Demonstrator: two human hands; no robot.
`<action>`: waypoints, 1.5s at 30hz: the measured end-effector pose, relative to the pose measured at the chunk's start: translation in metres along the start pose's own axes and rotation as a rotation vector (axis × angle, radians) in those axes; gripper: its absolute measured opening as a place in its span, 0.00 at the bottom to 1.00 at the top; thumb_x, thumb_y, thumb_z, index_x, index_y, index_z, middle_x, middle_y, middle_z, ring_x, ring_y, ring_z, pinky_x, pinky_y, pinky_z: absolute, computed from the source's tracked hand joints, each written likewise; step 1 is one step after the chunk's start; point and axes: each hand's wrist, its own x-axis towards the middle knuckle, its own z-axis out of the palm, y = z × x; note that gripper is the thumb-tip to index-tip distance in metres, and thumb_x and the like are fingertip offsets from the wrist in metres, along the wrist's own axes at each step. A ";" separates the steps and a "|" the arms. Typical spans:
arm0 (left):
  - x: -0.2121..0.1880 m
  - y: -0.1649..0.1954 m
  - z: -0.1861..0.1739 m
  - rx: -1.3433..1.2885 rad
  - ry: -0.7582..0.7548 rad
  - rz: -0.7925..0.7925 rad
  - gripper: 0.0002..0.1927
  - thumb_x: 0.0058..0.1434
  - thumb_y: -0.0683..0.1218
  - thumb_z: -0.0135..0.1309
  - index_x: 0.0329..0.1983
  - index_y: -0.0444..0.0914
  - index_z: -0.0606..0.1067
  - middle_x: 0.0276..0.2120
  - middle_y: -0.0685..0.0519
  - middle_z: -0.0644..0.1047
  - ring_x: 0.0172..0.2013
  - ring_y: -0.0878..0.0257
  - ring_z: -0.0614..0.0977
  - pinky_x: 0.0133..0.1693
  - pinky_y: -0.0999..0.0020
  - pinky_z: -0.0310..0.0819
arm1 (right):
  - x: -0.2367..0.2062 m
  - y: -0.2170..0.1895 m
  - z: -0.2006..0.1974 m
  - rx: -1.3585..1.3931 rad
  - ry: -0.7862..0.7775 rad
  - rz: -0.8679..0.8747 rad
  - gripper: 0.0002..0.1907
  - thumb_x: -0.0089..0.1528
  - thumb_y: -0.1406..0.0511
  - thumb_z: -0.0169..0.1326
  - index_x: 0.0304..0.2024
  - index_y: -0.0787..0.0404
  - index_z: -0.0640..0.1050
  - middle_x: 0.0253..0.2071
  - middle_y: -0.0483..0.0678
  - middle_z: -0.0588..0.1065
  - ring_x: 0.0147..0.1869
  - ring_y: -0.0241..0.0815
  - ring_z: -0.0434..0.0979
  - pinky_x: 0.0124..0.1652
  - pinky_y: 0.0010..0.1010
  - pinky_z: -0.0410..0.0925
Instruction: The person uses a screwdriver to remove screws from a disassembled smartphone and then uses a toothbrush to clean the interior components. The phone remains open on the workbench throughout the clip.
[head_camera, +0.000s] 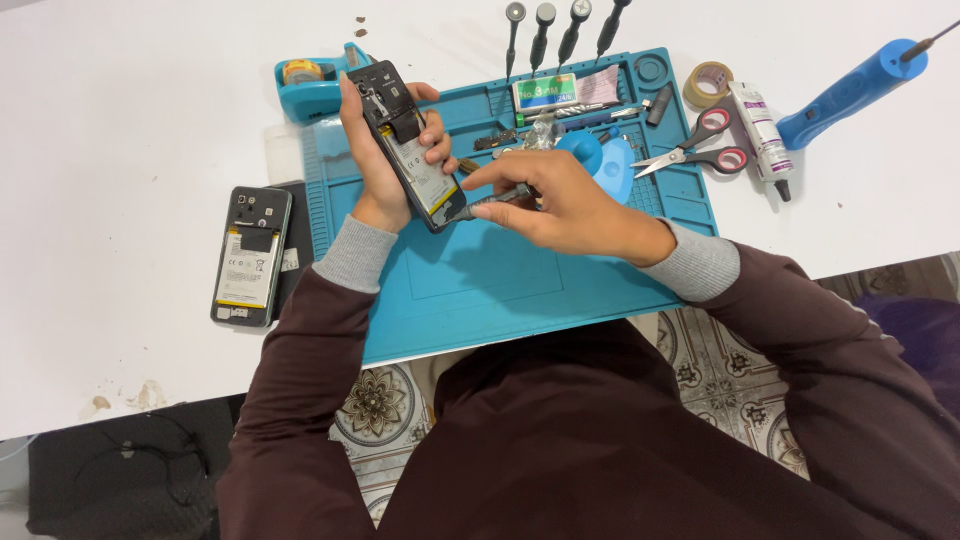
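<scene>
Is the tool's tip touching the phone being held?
Touching. The head view shows the right hand pressing the screwdriver tip against the bottom corner of the opened phone, gripped by the left hand.

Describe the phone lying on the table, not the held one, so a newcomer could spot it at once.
Start at the blue work mat on the white table. Just off its left edge lies the opened phone, back cover off, battery showing. Unlike the phone in the left hand, nobody touches it.
</scene>
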 end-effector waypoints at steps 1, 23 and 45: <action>0.000 0.000 0.000 0.001 -0.001 0.005 0.49 0.58 0.83 0.33 0.50 0.35 0.69 0.24 0.57 0.63 0.23 0.65 0.69 0.28 0.62 0.68 | 0.000 0.000 0.001 0.058 0.006 0.029 0.14 0.65 0.62 0.61 0.50 0.63 0.80 0.29 0.44 0.72 0.30 0.30 0.68 0.29 0.22 0.64; 0.000 0.001 -0.001 -0.021 0.009 -0.029 0.49 0.58 0.83 0.32 0.50 0.35 0.70 0.24 0.57 0.63 0.24 0.65 0.69 0.30 0.62 0.68 | -0.001 -0.003 -0.004 -0.210 -0.079 -0.070 0.19 0.61 0.58 0.64 0.51 0.60 0.80 0.40 0.50 0.82 0.31 0.40 0.80 0.29 0.27 0.70; 0.005 -0.002 0.000 -0.018 0.051 -0.027 0.47 0.58 0.83 0.32 0.48 0.36 0.70 0.22 0.58 0.63 0.22 0.66 0.70 0.26 0.64 0.69 | 0.005 -0.003 -0.019 -0.253 -0.086 0.003 0.13 0.62 0.59 0.64 0.41 0.63 0.86 0.28 0.50 0.82 0.20 0.37 0.75 0.22 0.26 0.64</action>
